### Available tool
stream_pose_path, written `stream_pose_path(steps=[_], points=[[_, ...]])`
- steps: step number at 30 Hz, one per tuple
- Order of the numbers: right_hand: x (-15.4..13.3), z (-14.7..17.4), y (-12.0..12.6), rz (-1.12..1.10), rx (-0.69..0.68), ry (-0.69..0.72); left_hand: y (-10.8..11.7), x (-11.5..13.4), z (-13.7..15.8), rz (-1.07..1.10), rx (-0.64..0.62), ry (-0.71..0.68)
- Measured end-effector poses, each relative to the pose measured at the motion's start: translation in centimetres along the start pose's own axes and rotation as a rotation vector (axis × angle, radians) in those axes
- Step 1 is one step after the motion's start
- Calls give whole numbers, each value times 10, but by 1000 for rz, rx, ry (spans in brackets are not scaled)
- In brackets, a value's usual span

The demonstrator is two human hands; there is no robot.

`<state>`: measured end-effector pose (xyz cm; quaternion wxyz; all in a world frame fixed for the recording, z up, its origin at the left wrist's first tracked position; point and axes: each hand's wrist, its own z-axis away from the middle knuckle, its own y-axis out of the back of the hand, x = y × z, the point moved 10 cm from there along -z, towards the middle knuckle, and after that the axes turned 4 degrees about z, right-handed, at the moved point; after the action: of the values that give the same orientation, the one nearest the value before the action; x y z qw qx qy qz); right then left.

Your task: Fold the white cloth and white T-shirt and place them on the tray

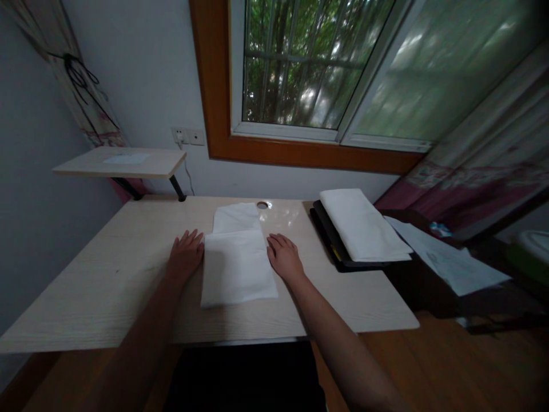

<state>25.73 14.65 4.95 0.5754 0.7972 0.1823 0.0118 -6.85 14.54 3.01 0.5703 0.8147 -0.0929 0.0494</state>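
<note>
A white cloth (240,269), folded, lies flat on the pale wooden desk (115,286). Its far part is narrower and reaches toward the back edge of the desk. Along the cloth's left side, my left hand (186,255) rests palm down with fingers extended, the thumb side at the edge. My right hand (284,256) lies palm down by the right edge, fingers stretched forward. Neither hand grips anything.
At the right, another folded white cloth (362,226) lies on black flat items (330,246). A raised shelf (158,163) stands at the back left. Papers (450,257) lie on a dark surface beyond the desk's right side. A round hole (262,205) is near the back edge.
</note>
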Motion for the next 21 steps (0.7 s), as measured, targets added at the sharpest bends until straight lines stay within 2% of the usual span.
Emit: stream_pose_path(steps=[9, 21], points=[[1, 0, -1, -9, 14, 1, 12, 2, -2, 161, 28, -35], [1, -1, 0, -5, -1, -7, 6, 2, -3, 130, 0, -44]])
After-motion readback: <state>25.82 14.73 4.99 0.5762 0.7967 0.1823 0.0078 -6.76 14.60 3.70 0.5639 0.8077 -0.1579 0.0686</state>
